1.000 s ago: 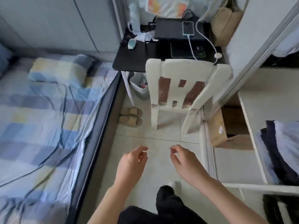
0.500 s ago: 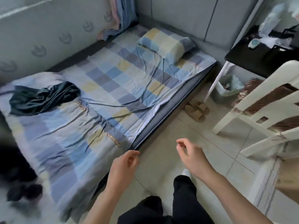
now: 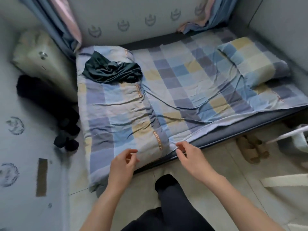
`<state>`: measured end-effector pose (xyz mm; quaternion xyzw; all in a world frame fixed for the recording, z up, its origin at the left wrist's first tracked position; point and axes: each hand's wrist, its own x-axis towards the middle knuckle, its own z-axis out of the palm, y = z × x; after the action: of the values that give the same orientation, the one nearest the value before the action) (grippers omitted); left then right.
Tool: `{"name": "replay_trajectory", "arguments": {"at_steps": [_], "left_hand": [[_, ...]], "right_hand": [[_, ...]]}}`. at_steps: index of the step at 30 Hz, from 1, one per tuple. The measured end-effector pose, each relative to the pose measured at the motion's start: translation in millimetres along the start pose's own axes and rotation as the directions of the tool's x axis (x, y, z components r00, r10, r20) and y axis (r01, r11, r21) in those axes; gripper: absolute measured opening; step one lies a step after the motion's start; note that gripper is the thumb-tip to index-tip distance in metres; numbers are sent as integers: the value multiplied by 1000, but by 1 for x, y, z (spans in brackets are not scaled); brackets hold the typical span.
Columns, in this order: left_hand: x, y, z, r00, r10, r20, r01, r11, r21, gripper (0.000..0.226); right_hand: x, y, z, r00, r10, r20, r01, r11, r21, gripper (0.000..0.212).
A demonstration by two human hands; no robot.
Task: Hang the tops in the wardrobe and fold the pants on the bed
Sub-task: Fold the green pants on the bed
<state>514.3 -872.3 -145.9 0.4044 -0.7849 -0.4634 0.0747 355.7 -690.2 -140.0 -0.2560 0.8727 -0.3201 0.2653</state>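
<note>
Pants (image 3: 112,72) lie in a dark crumpled heap on the far side of the bed (image 3: 191,90). Left hand (image 3: 122,163) and right hand (image 3: 190,155) hang over the near edge, fingers loosely curled, holding nothing. Slippers (image 3: 253,149) sit on the floor.

dark green garment (image 3: 112,72), checked bedsheet (image 3: 191,90) (blue, yellow, grey)

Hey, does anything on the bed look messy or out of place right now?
Yes. A dark green garment lies crumpled in a heap on the folded quilt at the bed's far left end, not folded. The checked sheet is creased. Both hands, left and right, hold nothing.
</note>
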Motion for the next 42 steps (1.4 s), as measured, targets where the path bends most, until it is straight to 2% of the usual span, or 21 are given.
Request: {"name": "replay_trajectory", "arguments": {"at_steps": [6, 14, 19, 25, 33, 39, 42], "left_hand": [[73, 18, 21, 992, -116, -51, 113, 991, -69, 22], [182, 56, 64, 986, -147, -78, 145, 989, -23, 17], [242, 64, 75, 981, -165, -99, 171, 984, 56, 17], [325, 61, 83, 983, -152, -107, 167, 974, 152, 23], [485, 11, 103, 987, -143, -76, 157, 959, 235, 31], [662, -72, 136, 996, -84, -31, 90, 920, 382, 40], [749, -109, 145, 996, -78, -51, 93, 897, 432, 52]], "right_hand": [[97, -5, -5, 996, -49, 81, 52, 998, -40, 29], [227, -7, -30, 979, -107, 171, 124, 988, -90, 27], [304, -10, -41, 975, -91, 202, 109, 991, -79, 27], [391, 4, -45, 989, -1, 150, -1, 1000, 9, 26], [542, 9, 5, 984, 6, 176, -2, 1000, -22, 29], [693, 42, 88, 984, -36, 173, 64, 985, -159, 28], [757, 54, 135, 978, -50, 202, 85, 982, -169, 31]]}}
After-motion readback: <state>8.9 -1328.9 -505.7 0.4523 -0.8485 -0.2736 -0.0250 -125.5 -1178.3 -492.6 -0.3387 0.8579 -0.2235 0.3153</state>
